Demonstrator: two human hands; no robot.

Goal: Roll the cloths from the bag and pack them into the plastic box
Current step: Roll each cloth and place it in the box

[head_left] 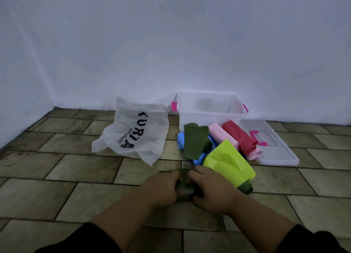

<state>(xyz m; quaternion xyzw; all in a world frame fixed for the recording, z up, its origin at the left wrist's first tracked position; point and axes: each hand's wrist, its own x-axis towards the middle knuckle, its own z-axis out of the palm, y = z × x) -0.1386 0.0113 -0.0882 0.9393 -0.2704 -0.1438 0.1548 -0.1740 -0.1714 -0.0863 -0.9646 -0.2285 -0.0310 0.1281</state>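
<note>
— Where is the cloth I'm working on?

— The dark green cloth [183,173] lies on the tiled floor [76,167] right in front of you. Your left hand [161,190] and right hand [212,192] are close together on it, almost touching, with the fingers of both curled down and gripping the fabric. Only a strip of it shows between and beyond your knuckles.

— And the other cloths?

— They are piled just past your right hand. A lime green cloth [228,162] lies nearest, loosely bundled, and a dark green end [246,189] pokes out at its near edge. I cannot tell whether that belongs to the piece you hold. Behind it, a green roll [195,141] rests on a blue cloth [181,139]. A pink roll [221,133] and a red roll [239,135] lie side by side to their right.

— The box?

— The plastic box [209,117] stands open against the wall [171,43], just behind that pile, with pink clasps at both ends. Its lid [281,153] lies flat on the floor to the right, touching the pink and red rolls. The white bag [136,133] sits crumpled to the left of the box, with dark lettering on its side.
</note>
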